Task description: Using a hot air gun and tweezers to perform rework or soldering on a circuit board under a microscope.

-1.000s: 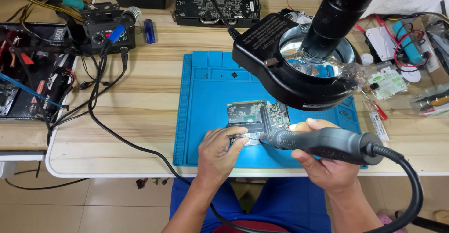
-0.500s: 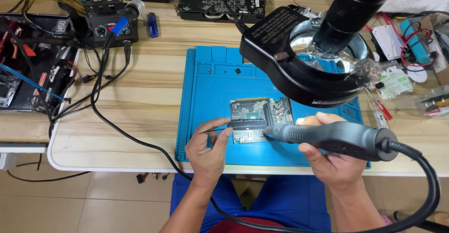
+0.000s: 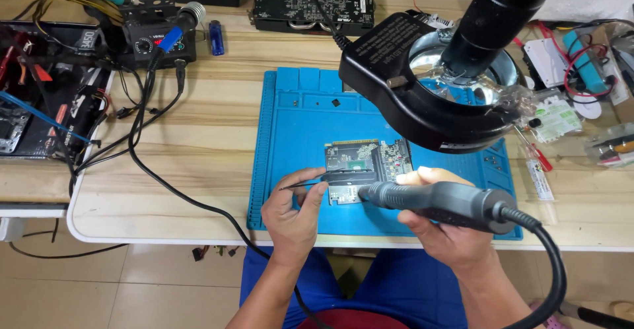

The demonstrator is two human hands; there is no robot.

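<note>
Work surface: light wooden table (image 3: pixel 198 144) with rounded front corner, standing on a tiled floor (image 3: pixel 132 289).
Mat: blue silicone work mat (image 3: pixel 297 137) lying flat on the table, moulded compartments along its far edge.
Circuit board: green board (image 3: pixel 366 167) lying on the mat near its front edge, below the ring lamp.
Left hand: left hand (image 3: pixel 294 213) pinches black tweezers (image 3: pixel 310 182) closed between thumb and fingers; tips at the board's left edge.
Right hand: right hand (image 3: pixel 449 227) wrapped firmly around a grey hot-air handpiece (image 3: pixel 436 200); nozzle touching or just above the board, cannot tell which.
Overhead: black ring lamp (image 3: pixel 422 98) on a dark column.
Rear of table: soldering station (image 3: pixel 158 35), blue lighter (image 3: pixel 216 37), black graphics card (image 3: pixel 310 2).
Right side: red screwdriver (image 3: pixel 535 154), loose parts.
</note>
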